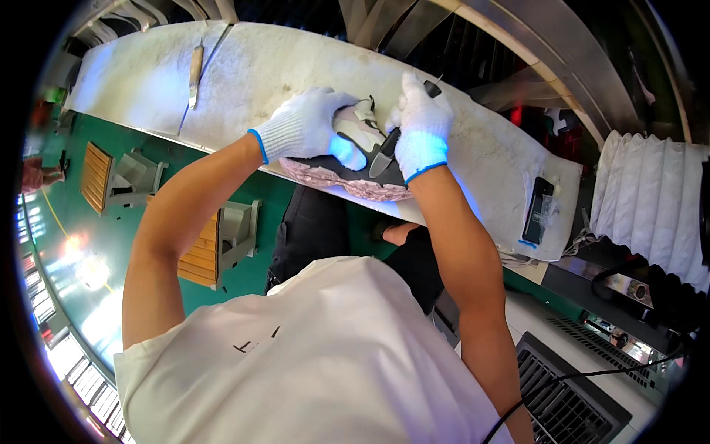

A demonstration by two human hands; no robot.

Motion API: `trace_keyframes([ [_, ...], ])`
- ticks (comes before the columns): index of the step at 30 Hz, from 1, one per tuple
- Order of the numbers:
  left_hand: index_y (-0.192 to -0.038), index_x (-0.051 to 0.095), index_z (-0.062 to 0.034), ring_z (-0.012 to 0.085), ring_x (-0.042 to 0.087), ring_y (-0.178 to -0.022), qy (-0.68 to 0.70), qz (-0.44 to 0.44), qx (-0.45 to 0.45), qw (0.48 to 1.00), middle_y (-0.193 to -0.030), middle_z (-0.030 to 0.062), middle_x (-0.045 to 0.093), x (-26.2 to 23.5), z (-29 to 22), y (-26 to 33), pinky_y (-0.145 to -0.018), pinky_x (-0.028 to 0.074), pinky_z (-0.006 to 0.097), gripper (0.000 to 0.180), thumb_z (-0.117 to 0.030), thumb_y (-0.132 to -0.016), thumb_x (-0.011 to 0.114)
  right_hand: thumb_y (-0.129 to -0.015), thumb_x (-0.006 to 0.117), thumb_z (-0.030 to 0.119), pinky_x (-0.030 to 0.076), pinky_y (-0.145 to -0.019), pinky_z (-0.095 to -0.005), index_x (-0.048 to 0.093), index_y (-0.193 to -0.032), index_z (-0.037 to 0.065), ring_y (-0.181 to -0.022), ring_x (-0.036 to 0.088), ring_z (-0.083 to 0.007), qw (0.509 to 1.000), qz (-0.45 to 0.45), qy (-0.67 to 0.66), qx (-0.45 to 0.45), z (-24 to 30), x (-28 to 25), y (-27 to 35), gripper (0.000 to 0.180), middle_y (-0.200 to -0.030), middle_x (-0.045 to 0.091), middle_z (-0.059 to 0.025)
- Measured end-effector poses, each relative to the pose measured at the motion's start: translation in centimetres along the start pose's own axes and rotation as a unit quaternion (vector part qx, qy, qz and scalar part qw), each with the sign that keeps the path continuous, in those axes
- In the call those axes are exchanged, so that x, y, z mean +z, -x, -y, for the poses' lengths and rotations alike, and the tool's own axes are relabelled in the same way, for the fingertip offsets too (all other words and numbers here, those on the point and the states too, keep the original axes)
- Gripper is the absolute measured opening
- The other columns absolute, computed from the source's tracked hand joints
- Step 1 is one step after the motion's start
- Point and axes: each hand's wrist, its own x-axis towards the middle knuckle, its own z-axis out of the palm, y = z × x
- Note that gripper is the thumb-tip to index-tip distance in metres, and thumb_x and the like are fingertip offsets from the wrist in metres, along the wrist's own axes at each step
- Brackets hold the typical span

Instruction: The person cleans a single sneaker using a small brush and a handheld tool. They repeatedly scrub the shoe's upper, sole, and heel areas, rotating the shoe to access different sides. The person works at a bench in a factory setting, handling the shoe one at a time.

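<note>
White knit gloves with blue cuffs cover both my hands. My left hand (pixel 314 122) is closed around a shoe (pixel 360 133) with a white and pale pink upper. Along its near side runs a dark band and a pink mottled sole (pixel 344 181), overhanging the table's front edge. In my right hand (pixel 423 122) is a dark-handled knife (pixel 382 157), its short broad blade pointing down against the shoe's side. A black knob with a thin metal spike (pixel 433 88) sticks out above the same fist; whether it belongs to the knife I cannot tell.
The long, worn pale worktable (pixel 251 74) curves across the view. At its left lies another knife (pixel 195 78); at its right end, a black phone-like object (pixel 537 212) in clear plastic. Metal slats (pixel 399 29) line the far side. A white ribbed hose (pixel 647 200) stands right; wooden-topped stools (pixel 201 255) stand left.
</note>
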Motion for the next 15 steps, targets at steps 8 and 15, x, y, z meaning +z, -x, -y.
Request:
trace_keyframes([
  [8,-0.153,0.066,0.0003,0.0438,0.070,-0.135,0.040,-0.017,0.096,0.994,-0.145,0.0283,0.072,0.1,1.3,-0.8,-0.117,0.054,0.047,0.119,-0.066,-0.061,0.100,-0.103,0.080,0.028,0.052,-0.053,-0.0394,0.065,-0.092,0.002,-0.056,0.060,-0.0205,0.993,-0.009,0.083,-0.083,-1.6,-2.1,-8.5,0.032,-0.068,0.062,-0.0073],
  [15,-0.141,0.073,0.0005,0.0425,0.076,-0.121,0.046,-0.215,0.184,0.958,-0.132,0.0232,0.077,1.0,-1.0,2.4,-0.105,0.061,0.049,0.083,-0.047,-0.077,0.096,-0.112,0.068,0.034,0.048,-0.048,-0.0382,0.059,-0.076,0.014,-0.047,0.056,-0.0208,0.990,0.074,-0.122,0.020,-3.2,-20.4,-3.5,0.043,-0.058,0.056,-0.0036],
])
